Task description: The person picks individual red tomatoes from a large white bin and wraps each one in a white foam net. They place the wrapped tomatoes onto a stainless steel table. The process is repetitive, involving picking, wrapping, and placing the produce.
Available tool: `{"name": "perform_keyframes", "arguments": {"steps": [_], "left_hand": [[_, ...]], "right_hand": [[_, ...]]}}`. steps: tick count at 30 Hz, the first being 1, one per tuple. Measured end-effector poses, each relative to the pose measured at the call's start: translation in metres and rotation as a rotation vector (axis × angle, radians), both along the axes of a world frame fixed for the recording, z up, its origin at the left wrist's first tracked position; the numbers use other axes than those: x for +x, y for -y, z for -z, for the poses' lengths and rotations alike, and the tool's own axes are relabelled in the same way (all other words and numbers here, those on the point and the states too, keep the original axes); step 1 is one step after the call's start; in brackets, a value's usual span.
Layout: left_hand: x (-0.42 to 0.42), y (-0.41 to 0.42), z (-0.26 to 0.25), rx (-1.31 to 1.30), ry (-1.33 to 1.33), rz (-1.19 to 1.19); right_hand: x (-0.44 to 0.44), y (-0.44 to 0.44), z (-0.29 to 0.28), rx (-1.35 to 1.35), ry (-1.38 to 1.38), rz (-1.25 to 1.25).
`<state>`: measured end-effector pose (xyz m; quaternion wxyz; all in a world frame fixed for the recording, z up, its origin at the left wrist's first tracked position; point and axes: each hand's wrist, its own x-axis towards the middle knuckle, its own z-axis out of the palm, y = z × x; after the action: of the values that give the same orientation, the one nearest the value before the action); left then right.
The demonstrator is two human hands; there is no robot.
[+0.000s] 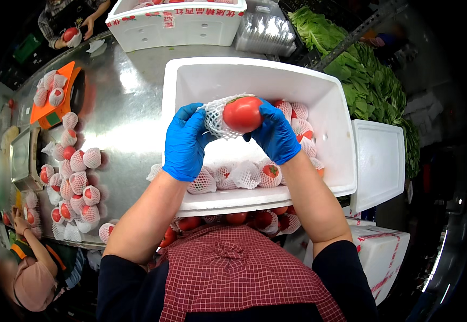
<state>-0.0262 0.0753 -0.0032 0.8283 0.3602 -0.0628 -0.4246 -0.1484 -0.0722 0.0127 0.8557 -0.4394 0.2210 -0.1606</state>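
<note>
My right hand (275,133), in a blue glove, grips a red tomato (243,114) by its right side. A white foam net sleeve (217,118) covers the tomato's left part, and my left hand (186,139), also gloved in blue, pinches the sleeve's left edge. Both hands are above a white foam box (257,67). Inside it, netted tomatoes (271,170) lie along the near wall, and others (301,128) lie along the right wall.
Netted tomatoes (79,182) cover part of the steel table (131,133) at left, near an orange scale (65,74) holding more. A foam lid (378,161), leafy greens (362,76), clear plastic containers (263,32) and another foam box (177,28) stand around. Two co-workers are at left.
</note>
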Motion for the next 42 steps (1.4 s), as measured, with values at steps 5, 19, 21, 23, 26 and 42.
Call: {"name": "perform_keyframes", "arguments": {"steps": [5,19,21,23,26,42], "left_hand": [[0.001,-0.001,-0.001,-0.019,-0.008,-0.005],[-0.007,-0.004,-0.003,0.04,0.439,-0.084],[-0.017,-0.005,-0.002,0.075,0.658,-0.043],[-0.02,-0.009,-0.004,0.184,0.924,-0.038],[-0.021,-0.006,0.001,0.215,1.056,0.028],[0.061,-0.074,-0.012,0.229,0.77,-0.356]], "right_hand": [[0.0,0.001,0.003,0.114,0.001,0.01],[0.004,0.001,0.005,-0.249,0.136,-0.024],[0.007,-0.002,0.007,-0.352,0.084,0.03],[0.009,-0.003,0.008,-0.421,0.076,0.057],[0.004,0.005,0.016,-0.627,0.006,0.103],[0.062,-0.044,-0.031,-1.05,0.082,-0.057]]}}
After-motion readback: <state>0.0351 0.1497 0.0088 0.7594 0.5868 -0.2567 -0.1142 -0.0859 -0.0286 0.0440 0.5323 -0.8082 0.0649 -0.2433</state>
